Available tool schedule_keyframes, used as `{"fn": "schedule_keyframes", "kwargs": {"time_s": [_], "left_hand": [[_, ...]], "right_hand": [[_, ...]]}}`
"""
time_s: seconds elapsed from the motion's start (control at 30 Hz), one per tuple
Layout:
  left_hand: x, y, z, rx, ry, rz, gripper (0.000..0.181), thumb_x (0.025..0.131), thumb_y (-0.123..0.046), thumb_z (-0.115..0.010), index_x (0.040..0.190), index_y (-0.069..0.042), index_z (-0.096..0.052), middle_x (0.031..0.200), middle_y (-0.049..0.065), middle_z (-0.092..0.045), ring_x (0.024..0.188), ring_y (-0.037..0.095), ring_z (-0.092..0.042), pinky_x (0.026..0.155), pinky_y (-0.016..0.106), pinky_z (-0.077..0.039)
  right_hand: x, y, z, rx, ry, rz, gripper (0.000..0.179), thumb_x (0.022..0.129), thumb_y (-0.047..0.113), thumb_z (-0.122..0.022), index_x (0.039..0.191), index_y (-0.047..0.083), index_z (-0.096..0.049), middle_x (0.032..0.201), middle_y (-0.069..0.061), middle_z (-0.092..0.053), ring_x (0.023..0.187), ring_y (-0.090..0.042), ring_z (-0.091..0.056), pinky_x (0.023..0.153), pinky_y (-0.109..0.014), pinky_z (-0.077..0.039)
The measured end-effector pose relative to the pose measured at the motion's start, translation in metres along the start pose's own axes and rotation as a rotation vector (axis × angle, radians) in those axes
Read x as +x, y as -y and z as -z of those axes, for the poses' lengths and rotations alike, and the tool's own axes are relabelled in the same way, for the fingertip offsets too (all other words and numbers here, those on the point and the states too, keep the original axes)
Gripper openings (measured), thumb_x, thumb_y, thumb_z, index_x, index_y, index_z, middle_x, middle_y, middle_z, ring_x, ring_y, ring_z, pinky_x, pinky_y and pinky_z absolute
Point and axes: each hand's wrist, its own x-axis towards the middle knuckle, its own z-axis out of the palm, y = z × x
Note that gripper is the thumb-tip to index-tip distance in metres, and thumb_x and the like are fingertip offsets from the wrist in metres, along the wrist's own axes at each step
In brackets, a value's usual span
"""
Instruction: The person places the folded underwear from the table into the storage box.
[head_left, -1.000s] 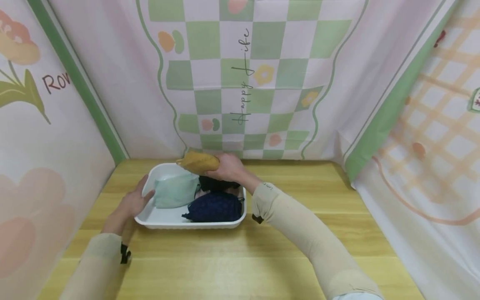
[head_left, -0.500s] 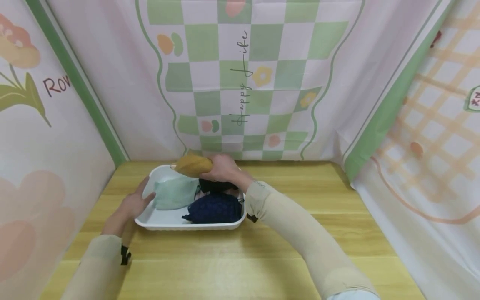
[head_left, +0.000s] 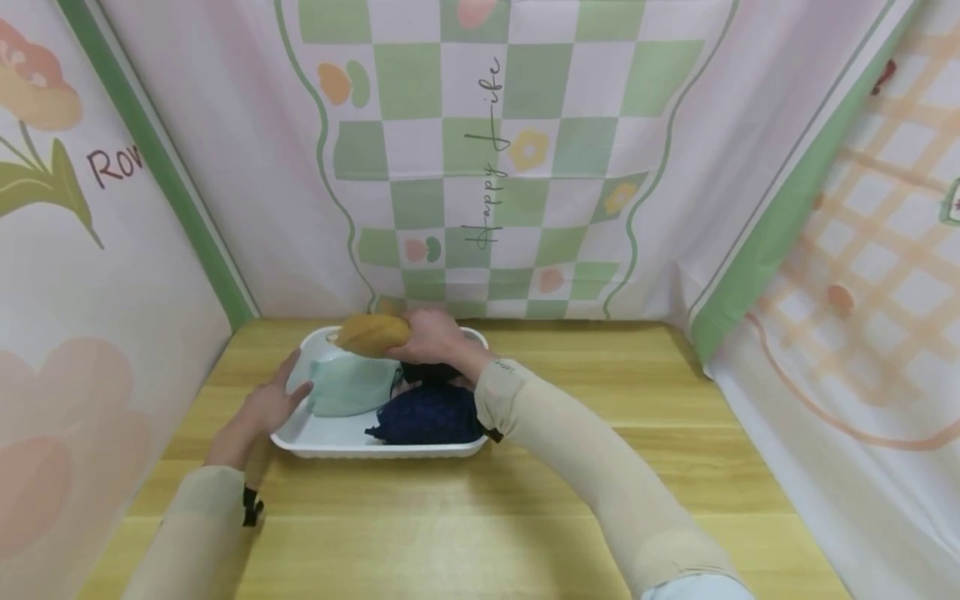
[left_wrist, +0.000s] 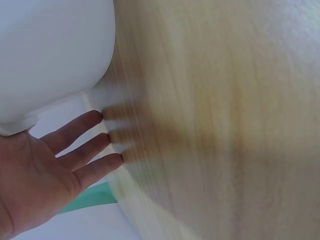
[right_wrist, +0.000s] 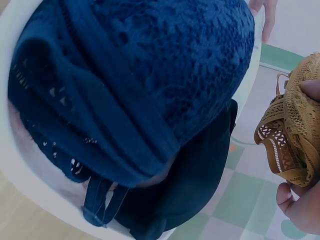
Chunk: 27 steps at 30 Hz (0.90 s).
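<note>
My right hand (head_left: 437, 337) holds a folded mustard bra (head_left: 371, 335) above the far side of a white tray (head_left: 382, 451). Its lace and a thin strap show in the right wrist view, between thumb and fingers. My left hand (head_left: 266, 407) rests at the tray's left rim, thumb over the edge. In the left wrist view several fingers (left_wrist: 82, 131) stretch out straight outside the tray wall. Inside the tray lie a mint-green folded bra (head_left: 347, 387) at left, a navy lace bra (right_wrist: 165, 60) at front right and a black one (right_wrist: 195, 175) behind it, partly hidden by my right hand.
The tray stands on a wood-grain table (head_left: 465, 533), near its back edge. A hanging cloth (head_left: 525, 167) with green checks rises behind it. More printed cloth closes off the left and right sides. Bare tray floor (head_left: 326, 432) shows at front left.
My right hand has moved left with the mustard bra, from above the black bra to above the back of the mint-green one. The left hand has stayed at the rim.
</note>
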Motion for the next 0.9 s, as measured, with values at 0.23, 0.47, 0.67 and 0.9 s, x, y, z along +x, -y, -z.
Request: {"fn": "schedule_keyframes", "kwargs": {"time_s": [0.23,0.47,0.67,0.9], "left_hand": [[0.003,0.003,-0.003,0.006,0.006,0.005,0.080,0.104,-0.059,-0.026,0.160,-0.017,0.013,0.148,0.045,-0.030,0.129,0.068,-0.037,0.103,0.076,-0.035],[0.001,0.001,-0.001,0.008,0.002,0.008,0.079,0.105,-0.059,-0.027,0.160,-0.016,0.011,0.146,0.045,-0.032,0.128,0.068,-0.038,0.103,0.075,-0.037],[-0.001,-0.002,0.000,0.017,-0.008,0.001,0.078,0.105,-0.056,-0.028,0.160,-0.015,0.010,0.145,0.045,-0.034,0.127,0.068,-0.039,0.103,0.074,-0.037],[0.000,-0.001,-0.001,0.010,-0.002,0.010,0.079,0.105,-0.056,-0.028,0.160,-0.017,0.012,0.146,0.046,-0.032,0.128,0.068,-0.037,0.103,0.075,-0.037]], "right_hand": [[0.006,0.007,-0.006,-0.056,0.030,0.008,0.041,0.084,0.053,-0.072,0.102,0.017,-0.065,0.085,0.004,-0.067,0.076,-0.016,-0.060,0.069,-0.031,-0.048],[0.013,0.014,-0.012,-0.100,0.026,0.018,0.038,0.083,0.053,-0.071,0.098,0.018,-0.063,0.083,0.005,-0.066,0.073,-0.015,-0.061,0.064,-0.032,-0.049],[0.018,0.019,-0.016,-0.132,0.037,0.022,0.037,0.083,0.055,-0.070,0.095,0.020,-0.061,0.082,0.007,-0.064,0.072,-0.014,-0.060,0.062,-0.033,-0.050],[0.023,0.023,-0.021,-0.152,0.042,0.014,0.036,0.083,0.055,-0.070,0.092,0.021,-0.063,0.081,0.007,-0.065,0.073,-0.014,-0.061,0.061,-0.033,-0.051]]}}
